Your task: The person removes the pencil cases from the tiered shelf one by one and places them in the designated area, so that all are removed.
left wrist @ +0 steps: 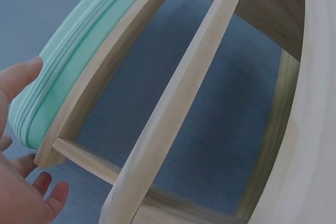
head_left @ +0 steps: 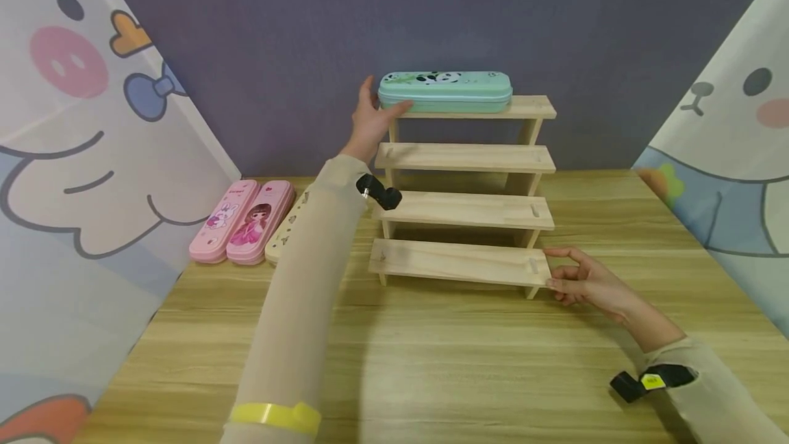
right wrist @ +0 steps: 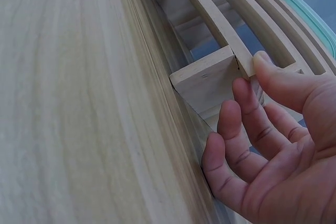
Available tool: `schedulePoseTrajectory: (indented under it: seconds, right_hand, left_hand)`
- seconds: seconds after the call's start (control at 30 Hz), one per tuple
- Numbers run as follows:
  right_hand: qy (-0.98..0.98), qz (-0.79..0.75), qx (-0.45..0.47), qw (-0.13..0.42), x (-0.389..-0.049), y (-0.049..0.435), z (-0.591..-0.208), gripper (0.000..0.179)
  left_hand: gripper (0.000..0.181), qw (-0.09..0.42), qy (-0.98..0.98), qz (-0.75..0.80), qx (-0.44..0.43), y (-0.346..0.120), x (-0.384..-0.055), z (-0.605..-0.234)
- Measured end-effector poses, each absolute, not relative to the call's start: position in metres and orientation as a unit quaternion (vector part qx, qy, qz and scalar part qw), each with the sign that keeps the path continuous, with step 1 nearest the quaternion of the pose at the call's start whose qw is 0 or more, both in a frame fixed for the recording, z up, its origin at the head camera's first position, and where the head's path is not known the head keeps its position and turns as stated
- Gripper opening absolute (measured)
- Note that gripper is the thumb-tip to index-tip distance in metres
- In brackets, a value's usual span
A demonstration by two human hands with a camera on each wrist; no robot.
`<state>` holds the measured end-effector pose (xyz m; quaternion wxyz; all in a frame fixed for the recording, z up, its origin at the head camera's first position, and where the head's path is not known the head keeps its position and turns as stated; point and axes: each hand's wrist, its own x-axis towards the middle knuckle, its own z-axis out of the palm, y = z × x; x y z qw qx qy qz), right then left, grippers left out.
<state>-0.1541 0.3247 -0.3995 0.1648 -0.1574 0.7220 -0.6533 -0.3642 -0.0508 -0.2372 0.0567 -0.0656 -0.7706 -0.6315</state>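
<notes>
A mint-green pencil case with a panda picture lies on the top step of a four-tier wooden display rack. My left hand holds the case by its left end, thumb across the front side. In the left wrist view that thumb lies along the zipper of the case, and the other fingers are partly hidden behind the case and shelf end. At the lowest step, my right hand pinches the right front corner. The right wrist view shows its thumb and forefinger on the board edge.
Left of the rack, two pink pencil cases and a yellow one lie side by side, the yellow one partly behind my left sleeve. A dark wall stands close behind the rack. Cartoon-printed panels flank the wooden table.
</notes>
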Motion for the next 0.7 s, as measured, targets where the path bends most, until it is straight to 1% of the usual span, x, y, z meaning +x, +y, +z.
schedulePoseTrajectory:
  seconds: [0.2, 0.47, 0.7]
  right_hand:
    - [0.716, -0.658, -0.163, 0.167, -0.155, 0.324, -0.400, 0.049]
    - [0.722, -0.654, -0.158, 0.162, -0.154, 0.324, -0.401, 0.049]
    - [0.725, -0.653, -0.153, 0.160, -0.154, 0.324, -0.401, 0.049]
  left_hand:
    - [0.104, 0.043, -0.793, -0.606, -0.054, -0.049, -0.370, -0.236]
    - [0.102, 0.048, -0.812, -0.580, -0.044, -0.045, -0.368, -0.233]
    - [0.087, 0.056, -0.823, -0.561, -0.069, -0.043, -0.361, -0.230]
